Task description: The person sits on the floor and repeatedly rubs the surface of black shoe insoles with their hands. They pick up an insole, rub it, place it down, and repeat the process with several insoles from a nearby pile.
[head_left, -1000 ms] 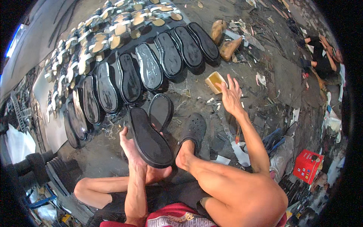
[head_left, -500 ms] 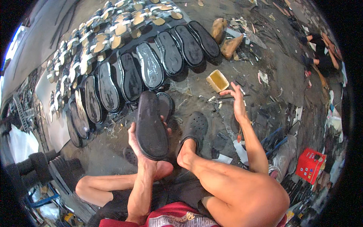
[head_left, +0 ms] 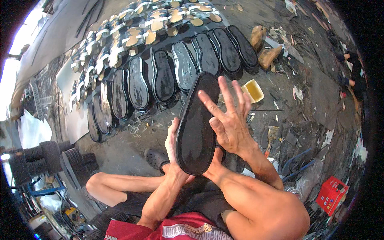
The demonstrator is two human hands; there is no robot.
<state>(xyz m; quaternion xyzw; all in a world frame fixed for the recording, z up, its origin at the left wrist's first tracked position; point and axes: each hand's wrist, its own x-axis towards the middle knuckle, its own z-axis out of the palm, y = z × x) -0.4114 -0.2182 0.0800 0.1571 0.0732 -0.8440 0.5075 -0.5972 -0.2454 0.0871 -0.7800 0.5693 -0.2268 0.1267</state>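
Left grip (head_left: 172,149): pinching one black sole (head_left: 195,138)
Right grip (head_left: 233,125): spread, over the sole
Tub (head_left: 259,99): one, just beyond right grip
Wooden lasts (head_left: 269,57): two, farther beyond it

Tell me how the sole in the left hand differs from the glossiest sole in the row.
The held sole is raised in the left hand; the glossy sole lies in the row ahead. The held sole looks mostly matte; the glossy sole shows bright, streaky reflections. Both are black, foot-shaped and rimmed.
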